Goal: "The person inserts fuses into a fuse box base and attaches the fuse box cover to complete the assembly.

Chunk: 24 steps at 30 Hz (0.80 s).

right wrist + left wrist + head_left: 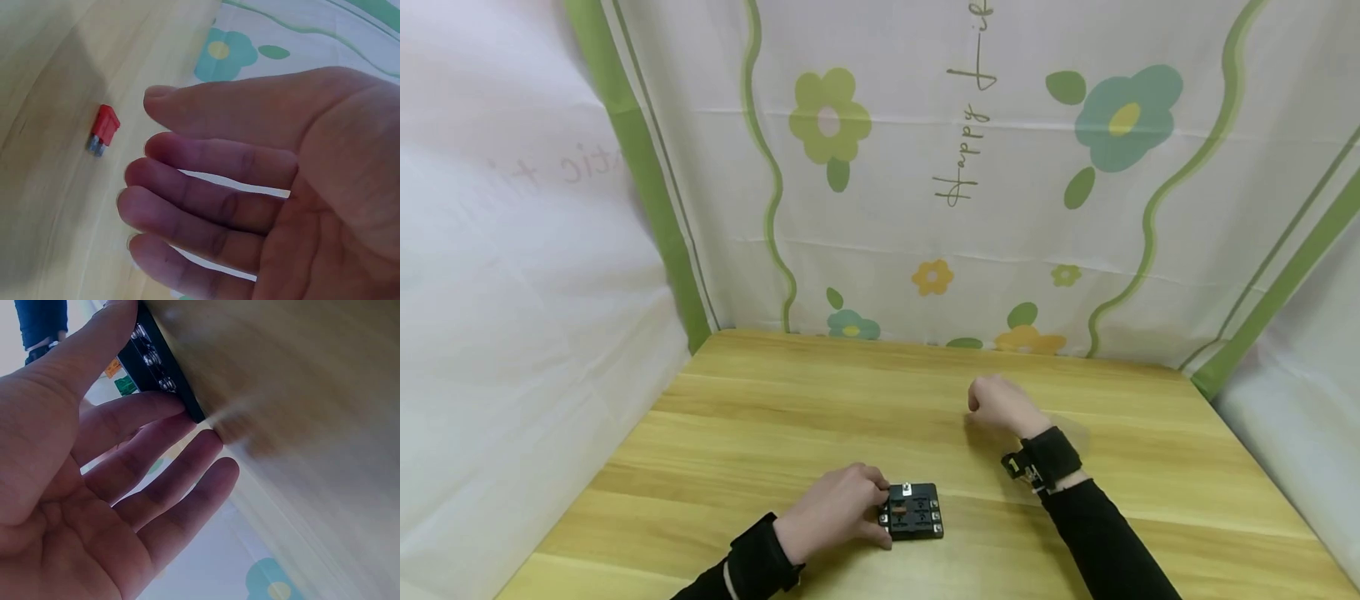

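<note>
In the head view, a black fuse block (pixel 913 521) with metal screw terminals along its sides lies on the table. A small orange-brown piece (pixel 899 509) shows in one of its slots. My left hand (pixel 842 510) grips the block's left edge, thumb on the near corner, fingers at the far one. The left wrist view shows thumb and index finger on the block (pixel 159 362), the other fingers extended. Farther right, my right hand (pixel 1006 406) hovers over the table with loosely bent fingers holding nothing. A red blade fuse (pixel 105 128) lies just beyond its fingertips (pixel 140 169).
The wood-grain table (pixel 760 417) meets a white floral curtain (pixel 887 208) at the back, with white cloth on both sides. A faint, see-through flat patch (pixel 1072 433) lies by the right wrist. Orange (pixel 112 367) and green bits (pixel 125 385) show behind the block.
</note>
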Tool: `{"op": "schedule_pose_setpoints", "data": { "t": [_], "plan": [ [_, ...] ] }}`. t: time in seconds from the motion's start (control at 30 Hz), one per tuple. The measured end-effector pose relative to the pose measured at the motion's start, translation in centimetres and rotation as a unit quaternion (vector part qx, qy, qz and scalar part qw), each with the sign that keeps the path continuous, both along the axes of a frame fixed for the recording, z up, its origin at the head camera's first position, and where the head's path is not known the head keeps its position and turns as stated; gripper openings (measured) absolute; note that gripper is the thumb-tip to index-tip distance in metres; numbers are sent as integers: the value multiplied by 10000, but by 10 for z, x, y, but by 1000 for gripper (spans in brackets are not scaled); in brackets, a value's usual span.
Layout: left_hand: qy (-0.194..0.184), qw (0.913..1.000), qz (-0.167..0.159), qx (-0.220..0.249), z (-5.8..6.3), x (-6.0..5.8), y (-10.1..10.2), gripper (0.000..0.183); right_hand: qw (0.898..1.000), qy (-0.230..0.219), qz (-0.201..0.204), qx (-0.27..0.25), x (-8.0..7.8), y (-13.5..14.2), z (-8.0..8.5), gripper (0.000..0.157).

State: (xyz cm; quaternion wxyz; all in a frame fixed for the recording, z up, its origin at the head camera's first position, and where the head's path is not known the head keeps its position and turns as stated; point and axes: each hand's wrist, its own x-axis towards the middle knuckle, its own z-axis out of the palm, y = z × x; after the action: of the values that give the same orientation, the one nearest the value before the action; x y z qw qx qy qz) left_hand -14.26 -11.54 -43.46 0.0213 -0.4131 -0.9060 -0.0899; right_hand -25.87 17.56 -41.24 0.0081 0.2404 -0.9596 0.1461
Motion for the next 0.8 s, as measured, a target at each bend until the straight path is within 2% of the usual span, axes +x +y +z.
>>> {"op": "schedule_pose_setpoints", "data": {
  "t": [0.3, 0.8],
  "plan": [
    [22, 10000, 21, 6, -3, 0, -1, 44, 9998, 63, -180, 101, -3, -4, -9, 48],
    [-45, 10000, 11, 64, -3, -2, -1, 47, 9997, 164, -156, 111, -2, -3, -8, 50]
  ]
}}
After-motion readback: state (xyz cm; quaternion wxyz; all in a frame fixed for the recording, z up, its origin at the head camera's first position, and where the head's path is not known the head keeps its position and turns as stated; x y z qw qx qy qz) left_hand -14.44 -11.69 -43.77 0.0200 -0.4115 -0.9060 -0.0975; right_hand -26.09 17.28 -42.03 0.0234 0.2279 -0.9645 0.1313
